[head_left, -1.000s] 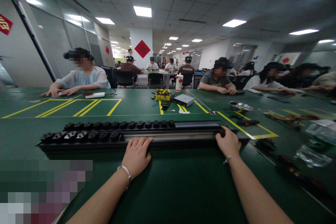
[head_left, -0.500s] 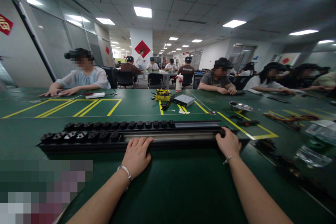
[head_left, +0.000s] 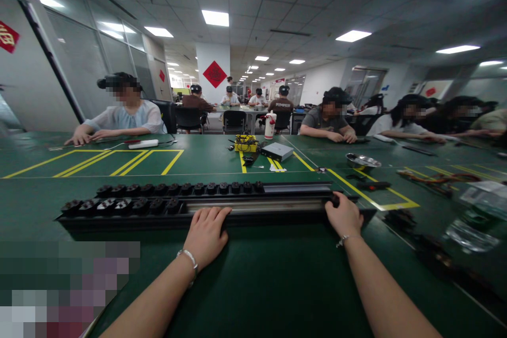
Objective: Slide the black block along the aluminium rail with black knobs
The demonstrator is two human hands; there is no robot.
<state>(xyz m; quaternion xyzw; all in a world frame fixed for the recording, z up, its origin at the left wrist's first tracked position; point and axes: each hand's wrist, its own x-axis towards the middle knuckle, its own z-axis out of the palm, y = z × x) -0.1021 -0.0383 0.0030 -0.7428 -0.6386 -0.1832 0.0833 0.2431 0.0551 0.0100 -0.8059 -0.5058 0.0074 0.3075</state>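
Observation:
Two long black track rails (head_left: 277, 219) lie side by side across the green table, their channels facing up. Black round socket modules (head_left: 140, 205) fill the left part of the near rail, and a longer row of them (head_left: 198, 188) sits in the far rail. My left hand (head_left: 206, 232) grips the near rail around its middle, fingers curled over the front edge and thumb below. At that rail's right end, my right hand (head_left: 344, 214) pinches a black socket module (head_left: 336, 199), mostly hidden by the fingers, at or in the channel.
More black modules (head_left: 435, 253) lie in a row at the right, beside a clear plastic bottle (head_left: 473, 216). Beyond the rails are a metal bowl (head_left: 363, 160), a grey box (head_left: 277, 151) and a yellow box (head_left: 245, 142) with cables. People sit across the table.
Both my hands and the rails stay where they were. Across the table at left, a person's hands have shifted slightly. A standing person in the background is now mostly hidden.

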